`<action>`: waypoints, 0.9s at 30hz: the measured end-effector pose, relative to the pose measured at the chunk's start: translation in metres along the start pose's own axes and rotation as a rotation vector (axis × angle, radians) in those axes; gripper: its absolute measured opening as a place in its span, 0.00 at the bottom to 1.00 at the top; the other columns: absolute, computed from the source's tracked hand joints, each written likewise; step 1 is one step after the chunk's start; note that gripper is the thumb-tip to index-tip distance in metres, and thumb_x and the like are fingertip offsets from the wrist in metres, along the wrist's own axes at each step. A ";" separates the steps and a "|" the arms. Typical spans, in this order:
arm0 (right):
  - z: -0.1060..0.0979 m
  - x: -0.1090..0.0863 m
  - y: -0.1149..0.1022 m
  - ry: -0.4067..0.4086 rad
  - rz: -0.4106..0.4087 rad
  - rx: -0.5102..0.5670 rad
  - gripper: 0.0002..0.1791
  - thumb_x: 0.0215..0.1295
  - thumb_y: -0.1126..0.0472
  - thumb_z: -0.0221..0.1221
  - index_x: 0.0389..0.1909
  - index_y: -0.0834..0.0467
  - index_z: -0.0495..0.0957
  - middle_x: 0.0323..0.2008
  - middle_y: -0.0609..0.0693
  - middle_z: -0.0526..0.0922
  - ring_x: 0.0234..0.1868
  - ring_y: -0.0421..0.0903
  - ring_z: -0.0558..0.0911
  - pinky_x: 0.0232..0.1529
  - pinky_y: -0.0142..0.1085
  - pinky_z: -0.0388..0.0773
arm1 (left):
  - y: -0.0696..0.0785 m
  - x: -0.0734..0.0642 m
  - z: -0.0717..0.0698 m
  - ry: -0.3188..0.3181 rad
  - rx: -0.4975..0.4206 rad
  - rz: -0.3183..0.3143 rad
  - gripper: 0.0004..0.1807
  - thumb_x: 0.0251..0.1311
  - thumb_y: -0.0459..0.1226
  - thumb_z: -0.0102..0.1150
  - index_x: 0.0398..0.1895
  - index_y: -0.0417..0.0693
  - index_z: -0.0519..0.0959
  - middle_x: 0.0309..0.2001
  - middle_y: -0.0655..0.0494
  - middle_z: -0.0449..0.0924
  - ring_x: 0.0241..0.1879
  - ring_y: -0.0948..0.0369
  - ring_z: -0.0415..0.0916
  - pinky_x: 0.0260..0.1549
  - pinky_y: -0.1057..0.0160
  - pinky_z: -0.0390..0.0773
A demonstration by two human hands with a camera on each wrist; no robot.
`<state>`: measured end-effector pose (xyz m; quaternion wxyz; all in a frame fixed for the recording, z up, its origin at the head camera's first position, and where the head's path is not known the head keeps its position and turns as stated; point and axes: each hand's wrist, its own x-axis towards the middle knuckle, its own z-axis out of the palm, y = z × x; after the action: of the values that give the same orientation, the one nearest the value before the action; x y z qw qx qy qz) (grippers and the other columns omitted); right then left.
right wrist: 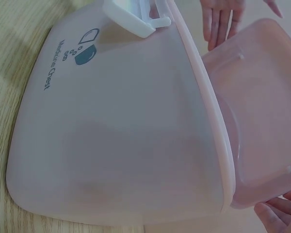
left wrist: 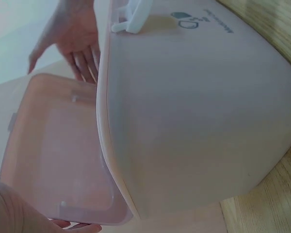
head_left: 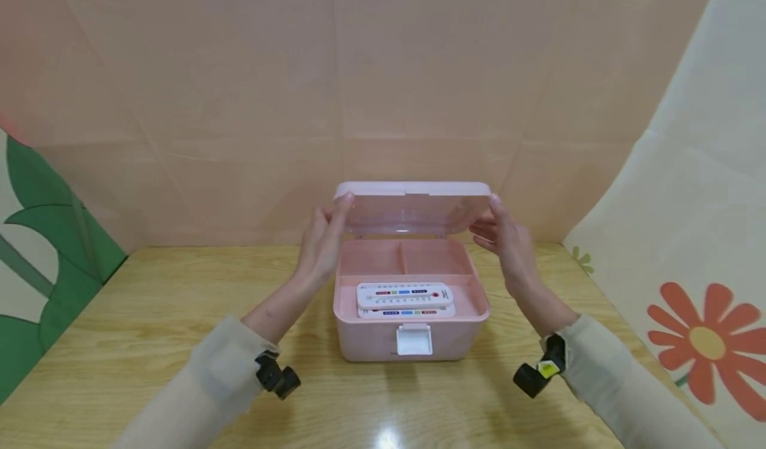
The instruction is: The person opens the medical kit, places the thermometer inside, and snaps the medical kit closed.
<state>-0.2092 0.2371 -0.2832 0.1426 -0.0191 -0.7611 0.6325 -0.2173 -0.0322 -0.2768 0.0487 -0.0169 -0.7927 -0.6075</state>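
Observation:
A pink medicine chest stands on the table with its lid raised at the back. My left hand touches the lid's left side, its thumb at the upper corner. At the right side, my right hand touches the lid in the same way, fingers fairly straight and spread from the thumb. Two white thermometers lie overlapped in the front compartment, the upper thermometer partly covering the lower thermometer. A white latch hangs on the chest's front, beside a printed label in the right wrist view.
The wooden table extends to both sides of the chest. Behind it hangs a plain beige backdrop. A printed red flower is on the cloth at right, and green leaves are printed at left.

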 end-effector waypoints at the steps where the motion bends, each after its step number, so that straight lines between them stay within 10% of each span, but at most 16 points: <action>1: 0.000 0.000 0.000 -0.002 -0.001 -0.003 0.43 0.70 0.35 0.41 0.56 0.75 0.70 0.58 0.72 0.72 0.46 0.37 0.83 0.48 0.28 0.79 | 0.000 0.000 0.000 -0.003 0.004 -0.004 0.40 0.62 0.69 0.36 0.54 0.42 0.66 0.53 0.40 0.72 0.52 0.49 0.70 0.54 0.49 0.70; 12: -0.002 -0.003 -0.001 0.009 0.005 0.048 0.39 0.69 0.40 0.48 0.53 0.77 0.69 0.56 0.74 0.72 0.40 0.32 0.84 0.45 0.28 0.80 | 0.001 -0.004 -0.004 -0.028 0.046 -0.008 0.38 0.62 0.67 0.40 0.53 0.42 0.66 0.52 0.40 0.74 0.52 0.48 0.71 0.52 0.50 0.71; 27: -0.012 -0.004 0.002 -0.105 -0.027 0.088 0.35 0.69 0.44 0.51 0.55 0.75 0.68 0.36 0.40 0.83 0.42 0.35 0.84 0.47 0.29 0.80 | -0.005 -0.002 -0.018 -0.053 0.025 -0.038 0.40 0.54 0.66 0.55 0.57 0.43 0.69 0.59 0.46 0.73 0.61 0.52 0.69 0.61 0.49 0.68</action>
<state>-0.2024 0.2480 -0.2844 0.1117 0.0309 -0.7393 0.6634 -0.2144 -0.0507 -0.2776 0.0161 -0.0174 -0.8015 -0.5976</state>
